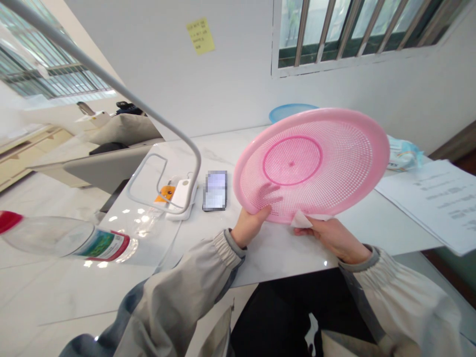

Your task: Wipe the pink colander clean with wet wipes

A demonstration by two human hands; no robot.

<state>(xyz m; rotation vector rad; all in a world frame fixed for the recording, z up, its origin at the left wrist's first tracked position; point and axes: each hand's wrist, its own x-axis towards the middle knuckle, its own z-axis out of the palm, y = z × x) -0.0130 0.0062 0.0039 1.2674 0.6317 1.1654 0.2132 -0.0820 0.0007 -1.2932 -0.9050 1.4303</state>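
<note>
A round pink plastic colander [334, 144] is held up tilted above the white table, its open side facing me. My left hand [250, 224] grips its lower left rim, thumb on the near side and fingers showing through the mesh behind. At the lower rim, my right hand [336, 238] pinches a white wipe [302, 219] that lies against the colander's edge. Part of the wipe is hidden by the fingers.
Left of the colander lie a phone [214, 191], a white lamp base [182, 201] with a bent grey arm and a large plastic bottle [74, 238]. Behind are a blue basket [292, 111] and a wipes pack [403, 153]. Printed papers [442, 198] lie right.
</note>
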